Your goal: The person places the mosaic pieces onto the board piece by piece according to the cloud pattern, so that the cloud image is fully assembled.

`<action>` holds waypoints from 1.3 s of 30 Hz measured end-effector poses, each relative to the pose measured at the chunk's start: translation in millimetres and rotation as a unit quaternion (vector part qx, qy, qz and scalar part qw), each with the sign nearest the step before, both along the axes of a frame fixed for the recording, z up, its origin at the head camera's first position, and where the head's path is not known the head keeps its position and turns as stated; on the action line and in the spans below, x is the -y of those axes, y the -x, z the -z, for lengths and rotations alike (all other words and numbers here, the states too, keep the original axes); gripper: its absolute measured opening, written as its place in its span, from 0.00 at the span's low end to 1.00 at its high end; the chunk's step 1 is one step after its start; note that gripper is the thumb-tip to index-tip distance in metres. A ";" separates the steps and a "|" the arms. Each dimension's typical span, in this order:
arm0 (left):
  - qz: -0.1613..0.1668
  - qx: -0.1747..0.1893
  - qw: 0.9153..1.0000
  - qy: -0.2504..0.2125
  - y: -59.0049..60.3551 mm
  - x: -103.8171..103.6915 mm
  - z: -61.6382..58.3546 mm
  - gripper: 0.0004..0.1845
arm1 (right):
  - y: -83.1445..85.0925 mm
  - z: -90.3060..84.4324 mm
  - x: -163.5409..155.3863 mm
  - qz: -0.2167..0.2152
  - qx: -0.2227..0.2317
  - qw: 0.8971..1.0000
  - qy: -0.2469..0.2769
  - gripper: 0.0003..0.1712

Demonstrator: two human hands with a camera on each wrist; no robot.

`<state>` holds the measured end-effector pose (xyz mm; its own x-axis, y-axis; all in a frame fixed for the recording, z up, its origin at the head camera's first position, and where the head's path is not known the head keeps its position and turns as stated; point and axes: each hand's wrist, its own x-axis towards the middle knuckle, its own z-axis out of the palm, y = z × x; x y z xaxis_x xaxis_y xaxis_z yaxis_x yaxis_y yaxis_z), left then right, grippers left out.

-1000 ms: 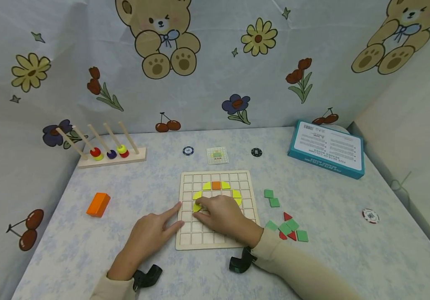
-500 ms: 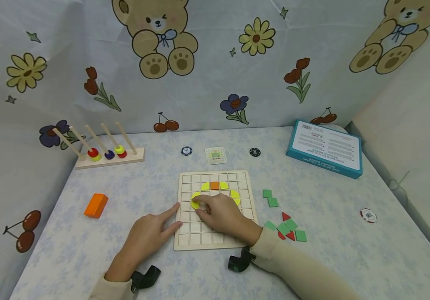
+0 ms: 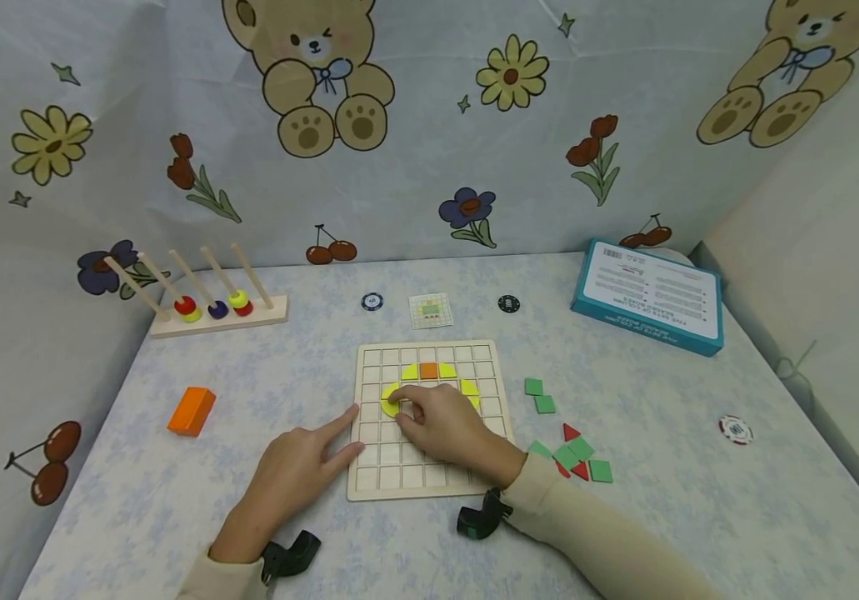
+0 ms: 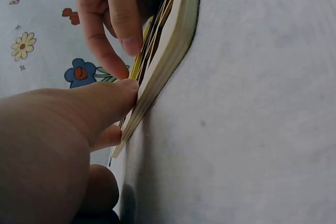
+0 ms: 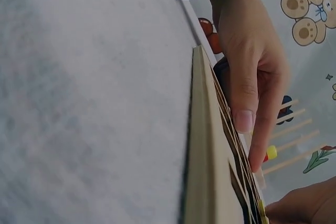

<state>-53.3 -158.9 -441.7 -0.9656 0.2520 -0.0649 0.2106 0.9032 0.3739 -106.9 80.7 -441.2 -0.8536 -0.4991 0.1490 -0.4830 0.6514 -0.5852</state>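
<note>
A wooden grid board (image 3: 392, 479) lies flat on the table in the head view. On it sit several yellow pieces (image 3: 470, 392) with rounded corners and one orange square (image 3: 428, 372). My left hand (image 3: 294, 471) touches the board's left edge with extended index finger and thumb, also seen from the left wrist. Over the board's middle, my right hand (image 3: 444, 425) rests its index fingertip on a yellow piece (image 3: 388, 409) at the left of the pattern. Its thumb is apart from the index finger, lower on the board. The right palm hides the grid's centre.
Loose green squares (image 3: 567, 457) and red triangles (image 3: 580, 472) lie right of the board. Behind it are a pattern card (image 3: 431, 311) and two chips (image 3: 372, 302). A peg stand (image 3: 219, 317), an orange block (image 3: 192, 411) and a teal box (image 3: 648, 296) stand around.
The yellow piece under my right index finger now sits against the piece above it. My right thumb has drawn slightly away from it. The left hand stays at the board's edge.
</note>
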 end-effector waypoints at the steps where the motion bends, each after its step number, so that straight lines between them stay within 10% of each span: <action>1: 0.000 0.000 1.000 0.000 -0.1 0.1 0.1 0.33 | 0.2 -1.0 -1.2 0.002 0.002 1.000 0.003 0.13; 18: -0.004 -0.004 1.000 -0.011 0.9 0.1 -0.4 0.33 | -11.0 -37.2 -131.0 0.093 -0.015 0.995 0.016 0.11; 27: -0.013 0.011 1.000 -0.006 0.6 -0.7 1.6 0.34 | -21.8 -17.2 -186.5 0.161 0.008 0.987 -0.010 0.12; 39: -0.015 0.009 1.000 -0.001 0.6 -3.5 0.0 0.34 | -14.6 15.3 -181.5 0.192 -0.041 0.980 -0.043 0.27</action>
<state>-53.9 -155.4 -441.6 -0.9712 0.2237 -0.0825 0.1768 0.9079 0.3802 -92.3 262.1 -456.5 -0.9680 -0.1564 0.1965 -0.2351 0.8393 -0.4902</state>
